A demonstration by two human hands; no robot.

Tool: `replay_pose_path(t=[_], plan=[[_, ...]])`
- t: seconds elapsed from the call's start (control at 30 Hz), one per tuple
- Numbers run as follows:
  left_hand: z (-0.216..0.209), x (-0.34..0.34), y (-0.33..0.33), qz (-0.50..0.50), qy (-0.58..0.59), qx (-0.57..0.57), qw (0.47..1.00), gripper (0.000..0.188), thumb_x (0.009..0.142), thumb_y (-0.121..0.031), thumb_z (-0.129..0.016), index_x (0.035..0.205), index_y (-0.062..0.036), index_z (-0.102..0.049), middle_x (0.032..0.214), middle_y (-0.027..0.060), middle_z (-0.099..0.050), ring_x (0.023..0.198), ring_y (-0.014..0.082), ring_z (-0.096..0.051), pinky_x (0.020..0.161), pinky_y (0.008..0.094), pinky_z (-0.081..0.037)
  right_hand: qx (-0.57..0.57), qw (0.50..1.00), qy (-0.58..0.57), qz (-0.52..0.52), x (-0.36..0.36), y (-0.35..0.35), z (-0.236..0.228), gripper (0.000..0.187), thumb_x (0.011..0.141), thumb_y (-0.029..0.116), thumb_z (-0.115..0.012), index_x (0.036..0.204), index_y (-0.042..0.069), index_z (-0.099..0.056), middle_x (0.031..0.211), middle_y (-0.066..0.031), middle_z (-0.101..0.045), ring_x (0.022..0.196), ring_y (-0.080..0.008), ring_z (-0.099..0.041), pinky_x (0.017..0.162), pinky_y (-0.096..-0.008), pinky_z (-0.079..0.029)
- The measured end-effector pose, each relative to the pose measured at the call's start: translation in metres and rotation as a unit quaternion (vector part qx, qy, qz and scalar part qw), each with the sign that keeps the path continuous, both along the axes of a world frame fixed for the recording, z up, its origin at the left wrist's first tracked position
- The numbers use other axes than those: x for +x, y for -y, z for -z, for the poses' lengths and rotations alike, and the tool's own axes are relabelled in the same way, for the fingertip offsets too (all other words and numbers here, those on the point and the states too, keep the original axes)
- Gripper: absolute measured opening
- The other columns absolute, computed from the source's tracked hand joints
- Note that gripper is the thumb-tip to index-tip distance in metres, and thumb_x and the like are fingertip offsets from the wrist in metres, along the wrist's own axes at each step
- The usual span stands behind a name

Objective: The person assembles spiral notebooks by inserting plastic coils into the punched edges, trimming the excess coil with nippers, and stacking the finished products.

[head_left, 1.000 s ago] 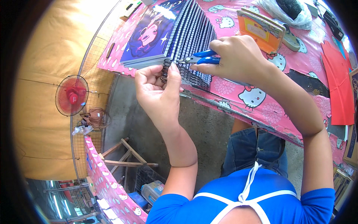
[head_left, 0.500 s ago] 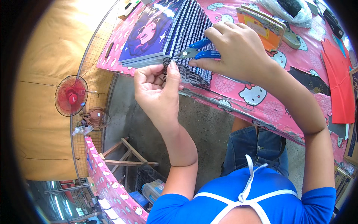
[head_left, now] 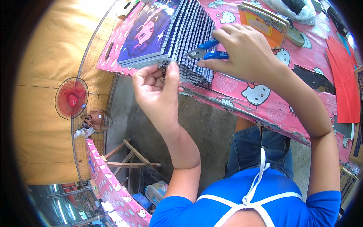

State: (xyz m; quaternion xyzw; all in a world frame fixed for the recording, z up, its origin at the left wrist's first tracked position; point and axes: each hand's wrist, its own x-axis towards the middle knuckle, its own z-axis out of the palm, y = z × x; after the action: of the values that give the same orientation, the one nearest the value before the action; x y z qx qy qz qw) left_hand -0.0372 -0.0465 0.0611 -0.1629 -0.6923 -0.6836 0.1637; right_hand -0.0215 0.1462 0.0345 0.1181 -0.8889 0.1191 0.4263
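Note:
A stack of spiral-bound notebooks [head_left: 145, 36] lies at the table's near edge, black wire coils facing right, with a purple illustrated cover on top. My right hand [head_left: 245, 51] is closed around the blue handles of small wire cutters [head_left: 211, 55]. The cutters' jaws point left, just in front of the coils. At the stack's near corner, my left hand [head_left: 159, 89] has its fingers curled and its thumb up against the end of a wire coil [head_left: 163, 72]. What lies under the curled fingers is partly hidden.
The table [head_left: 227, 85] has a pink cartoon-print cover. An orange-fronted box [head_left: 261, 26] stands beyond my right hand, near a clear plastic bag [head_left: 302, 17]. Red sheets [head_left: 342, 83] lie far right. A red fan [head_left: 72, 98] and a wooden trestle [head_left: 130, 155] are at left.
The wire cutters have moved slightly right, away from my left thumb tip and the coil end. My left hand has shifted a little left and stays at the stack's corner.

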Motion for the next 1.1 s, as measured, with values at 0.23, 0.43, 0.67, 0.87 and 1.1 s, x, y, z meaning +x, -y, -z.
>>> replay_pose_path(t=[0.23,0.43,0.67,0.87,1.1], plan=[[0.006,-0.003,0.003,0.004,0.002,-0.01,1.0,0.032,0.077,0.0,-0.074,0.097,0.0029,-0.05,0.082,0.0111,-0.062,0.064,0.0069,-0.057,0.048,0.019,-0.046,-0.015,0.985,0.174,0.004,0.001,0.014,-0.011,0.066,0.076,0.066,-0.06,0.068,0.001,-0.065,0.062,-0.0116,-0.063,0.058,-0.0279,-0.066,0.054,-0.0383,-0.052],[0.007,0.001,0.002,0.011,0.015,-0.018,1.0,0.028,0.079,-0.001,-0.073,0.095,0.0017,-0.05,0.079,0.0096,-0.061,0.059,0.007,-0.056,0.045,0.0199,-0.046,0.017,1.0,-0.015,0.001,-0.003,0.0,0.007,0.066,0.076,0.066,-0.06,0.07,0.001,-0.066,0.064,-0.0122,-0.064,0.058,-0.0287,-0.066,0.055,-0.0385,-0.053],[0.012,-0.002,0.004,0.018,0.038,0.009,0.999,0.031,0.079,-0.001,-0.074,0.098,0.0004,-0.05,0.079,0.0101,-0.062,0.057,0.008,-0.057,0.045,0.02,-0.046,-0.035,0.979,0.199,0.006,0.005,0.013,-0.002,0.066,0.076,0.066,-0.06,0.065,0.002,-0.064,0.062,-0.0125,-0.063,0.058,-0.0301,-0.065,0.054,-0.0389,-0.052],[0.018,-0.003,0.0,0.02,0.02,-0.012,1.0,0.032,0.081,-0.002,-0.072,0.103,0.0012,-0.048,0.081,0.0121,-0.062,0.058,0.0091,-0.058,0.046,0.0207,-0.048,0.008,0.998,-0.054,-0.004,-0.01,-0.001,0.021,0.063,0.077,0.066,-0.06,0.063,0.004,-0.064,0.058,-0.0124,-0.062,0.056,-0.0294,-0.065,0.054,-0.039,-0.052],[0.019,-0.002,0.007,0.024,0.053,0.007,0.998,0.036,0.079,0.0,-0.073,0.104,0.0023,-0.047,0.083,0.0132,-0.062,0.063,0.0093,-0.059,0.048,0.0207,-0.049,-0.032,0.958,0.285,0.026,0.011,0.01,-0.002,0.064,0.075,0.065,-0.063,0.073,0.001,-0.064,0.07,-0.0142,-0.064,0.066,-0.0283,-0.066,0.059,-0.0383,-0.052]])
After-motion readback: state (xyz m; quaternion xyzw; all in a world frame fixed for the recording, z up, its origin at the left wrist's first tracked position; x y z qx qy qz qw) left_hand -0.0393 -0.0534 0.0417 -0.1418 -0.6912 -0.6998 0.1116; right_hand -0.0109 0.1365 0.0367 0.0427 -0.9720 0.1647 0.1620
